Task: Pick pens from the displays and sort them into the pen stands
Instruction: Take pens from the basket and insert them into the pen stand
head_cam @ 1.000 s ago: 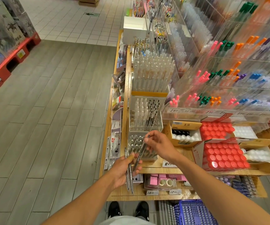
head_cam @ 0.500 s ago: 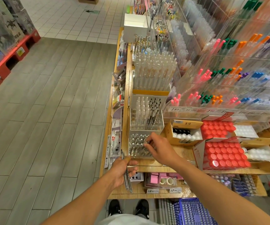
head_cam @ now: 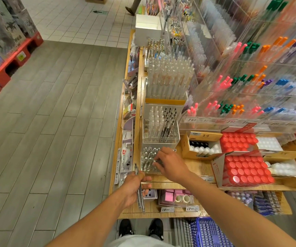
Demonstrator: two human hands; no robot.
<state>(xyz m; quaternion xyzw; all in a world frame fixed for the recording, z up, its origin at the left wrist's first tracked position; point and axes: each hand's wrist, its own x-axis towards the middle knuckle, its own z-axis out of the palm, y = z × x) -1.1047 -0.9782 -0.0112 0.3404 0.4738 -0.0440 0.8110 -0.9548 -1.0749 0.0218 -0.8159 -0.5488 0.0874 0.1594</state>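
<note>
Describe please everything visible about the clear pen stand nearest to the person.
The clear pen stand looks like transparent plastic, box-shaped, with a grid of holes on top. Many slim clear-and-silver pens stand upright in it. It sits on the wooden shelf, in front of a taller stand of the same kind. The right hand reaches over its top, fingers among the pens.

shelf price tags "12.90", "17.90" (small print blurred)
</note>
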